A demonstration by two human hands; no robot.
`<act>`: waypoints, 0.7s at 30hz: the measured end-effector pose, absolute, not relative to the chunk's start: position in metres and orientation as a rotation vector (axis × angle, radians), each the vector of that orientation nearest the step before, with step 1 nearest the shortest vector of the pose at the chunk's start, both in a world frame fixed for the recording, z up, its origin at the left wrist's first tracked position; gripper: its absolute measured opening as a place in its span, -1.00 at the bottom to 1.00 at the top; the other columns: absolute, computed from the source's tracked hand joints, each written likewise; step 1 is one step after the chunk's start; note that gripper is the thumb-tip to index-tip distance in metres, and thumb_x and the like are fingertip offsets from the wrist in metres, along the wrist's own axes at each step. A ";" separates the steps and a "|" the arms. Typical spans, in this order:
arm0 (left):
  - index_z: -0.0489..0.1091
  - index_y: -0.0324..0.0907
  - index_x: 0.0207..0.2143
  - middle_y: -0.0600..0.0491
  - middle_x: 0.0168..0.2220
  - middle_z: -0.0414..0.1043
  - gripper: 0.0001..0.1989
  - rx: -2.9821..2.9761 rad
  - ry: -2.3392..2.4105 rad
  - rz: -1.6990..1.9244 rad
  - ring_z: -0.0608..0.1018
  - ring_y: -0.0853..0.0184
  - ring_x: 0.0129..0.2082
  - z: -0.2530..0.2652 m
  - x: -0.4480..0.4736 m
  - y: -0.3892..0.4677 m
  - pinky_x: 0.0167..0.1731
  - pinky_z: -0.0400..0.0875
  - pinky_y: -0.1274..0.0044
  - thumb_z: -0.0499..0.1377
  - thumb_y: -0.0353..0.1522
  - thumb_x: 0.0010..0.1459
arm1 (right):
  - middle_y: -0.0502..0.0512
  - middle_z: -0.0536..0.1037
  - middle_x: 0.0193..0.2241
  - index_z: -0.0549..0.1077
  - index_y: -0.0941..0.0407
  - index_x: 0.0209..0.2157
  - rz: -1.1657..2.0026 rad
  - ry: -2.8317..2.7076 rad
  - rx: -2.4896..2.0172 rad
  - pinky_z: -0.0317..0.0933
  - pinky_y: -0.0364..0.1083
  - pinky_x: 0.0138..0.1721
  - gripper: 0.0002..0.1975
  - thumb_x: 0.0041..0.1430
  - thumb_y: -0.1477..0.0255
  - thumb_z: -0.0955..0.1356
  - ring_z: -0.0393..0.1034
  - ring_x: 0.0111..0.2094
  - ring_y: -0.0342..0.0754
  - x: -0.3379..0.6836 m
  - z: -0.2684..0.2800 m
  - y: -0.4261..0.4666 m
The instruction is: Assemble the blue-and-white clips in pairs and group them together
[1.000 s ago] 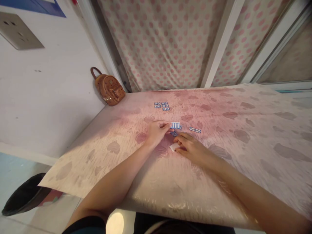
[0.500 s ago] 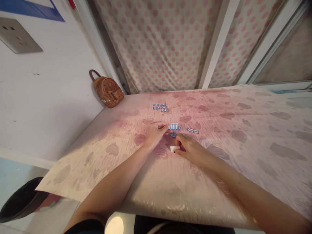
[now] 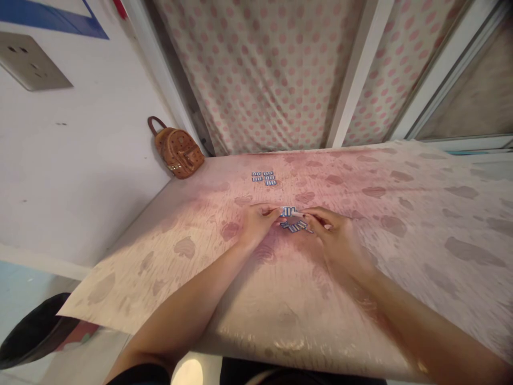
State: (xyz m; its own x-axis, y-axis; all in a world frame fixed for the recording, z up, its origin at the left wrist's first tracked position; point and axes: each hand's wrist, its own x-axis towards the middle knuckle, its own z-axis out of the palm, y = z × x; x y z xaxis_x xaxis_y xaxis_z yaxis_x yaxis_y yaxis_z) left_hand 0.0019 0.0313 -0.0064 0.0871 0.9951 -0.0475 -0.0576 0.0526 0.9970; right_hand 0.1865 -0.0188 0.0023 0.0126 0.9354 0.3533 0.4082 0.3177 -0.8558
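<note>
A small white card printed with blue-edged rectangles (image 3: 287, 212) is pinched between the thumb and fingers of my left hand (image 3: 258, 222). My right hand (image 3: 331, 227) is closed at the card's right end, its thumb and fingertips on a thin white piece (image 3: 298, 214) that looks like paper. Whether this piece is joined to the card I cannot tell. Just below, between both hands, lie several small blue-edged strips (image 3: 296, 227) on the patterned tablecloth (image 3: 280, 315). My right fingers partly hide them.
Farther back on the table is a group of small blue-and-white pieces (image 3: 264, 177). A brown mini backpack (image 3: 180, 152) leans by the wall at the back left. A dotted curtain (image 3: 264, 75) hangs behind the table. A dark round bin (image 3: 36, 331) stands at lower left.
My right hand has moved up and away from me, from below the loose strips to the card's right end, with the white piece turned edge-on. My left hand has barely moved.
</note>
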 end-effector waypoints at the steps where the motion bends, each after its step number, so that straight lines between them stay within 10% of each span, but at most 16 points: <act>1: 0.57 -0.25 -0.40 0.01 -0.42 0.62 -0.92 1.172 1.128 1.139 0.64 0.36 -0.44 -0.006 0.003 0.030 -0.38 0.51 0.58 0.27 -0.43 0.14 | 0.09 0.63 -0.28 0.59 0.03 -0.17 0.701 -1.533 -1.241 0.34 -0.01 -0.22 -0.78 0.27 0.30 0.33 0.51 -0.28 0.02 0.186 0.002 -0.019; 21: 0.59 -0.23 -0.34 -0.02 -0.36 0.63 -0.87 1.267 1.134 1.164 0.66 0.31 -0.36 0.003 0.008 0.014 -0.43 0.48 0.59 0.28 -0.34 0.16 | 0.04 0.58 -0.46 0.39 0.06 -0.30 0.922 -1.267 -1.186 0.39 -0.03 -0.28 -0.86 0.16 0.30 0.37 0.55 -0.39 -0.01 0.184 0.001 -0.011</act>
